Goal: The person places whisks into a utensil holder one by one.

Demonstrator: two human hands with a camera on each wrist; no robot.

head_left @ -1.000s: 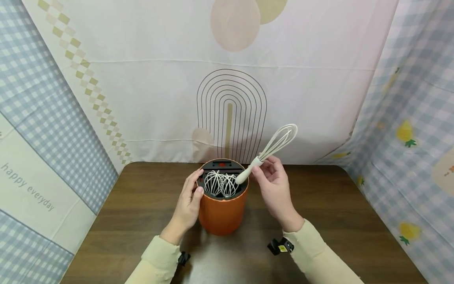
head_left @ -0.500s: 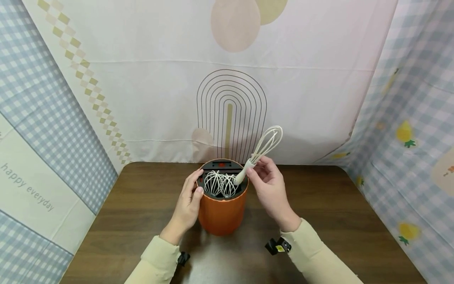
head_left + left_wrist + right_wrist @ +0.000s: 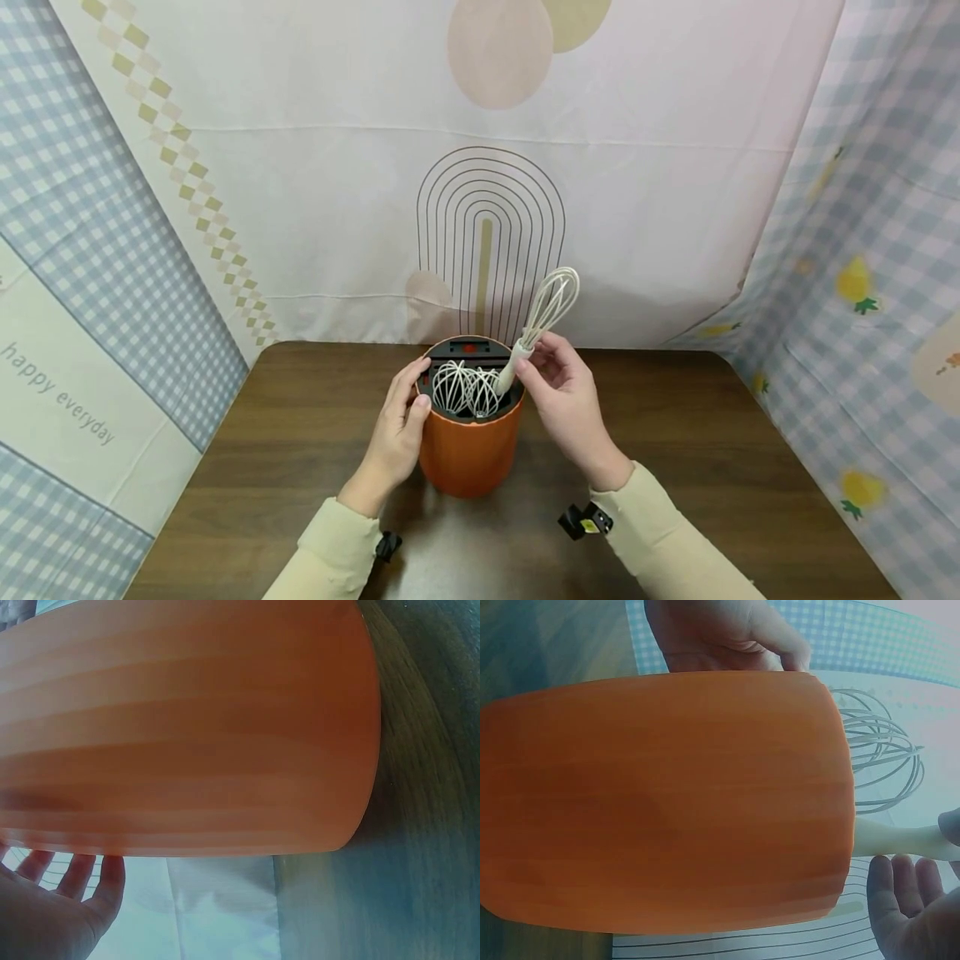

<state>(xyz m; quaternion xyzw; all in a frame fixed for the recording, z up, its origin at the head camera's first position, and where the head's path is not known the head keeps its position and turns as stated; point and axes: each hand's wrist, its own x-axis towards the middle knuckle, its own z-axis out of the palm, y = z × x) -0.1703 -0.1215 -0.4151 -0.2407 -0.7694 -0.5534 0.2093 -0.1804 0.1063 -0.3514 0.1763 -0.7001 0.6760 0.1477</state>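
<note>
An orange utensil holder (image 3: 468, 458) with a black divided top stands upright on the table. My left hand (image 3: 397, 425) holds its left side near the rim, thumb at the front; the left wrist view shows several fingers (image 3: 109, 889) against the wall. With thumb and fingers my right hand (image 3: 566, 408) pinches a cream whisk (image 3: 551, 302) at the upper part of its handle. This whisk leans with wires up, its handle's end inside the rim at the right. Two wire whisk heads (image 3: 457, 387) fill the front compartment beside it. The handle's tip is hidden in the right wrist view.
The brown wooden table (image 3: 300, 467) meets a printed white cloth backdrop (image 3: 337, 208) just behind the holder. Checked cloths (image 3: 795, 333) hang at both sides. A black wrist camera (image 3: 585, 521) sits below my right sleeve.
My right hand has moved left and turned the whisk more upright, its handle now lower at the holder's right rim. The left hand and the holder have stayed in place.
</note>
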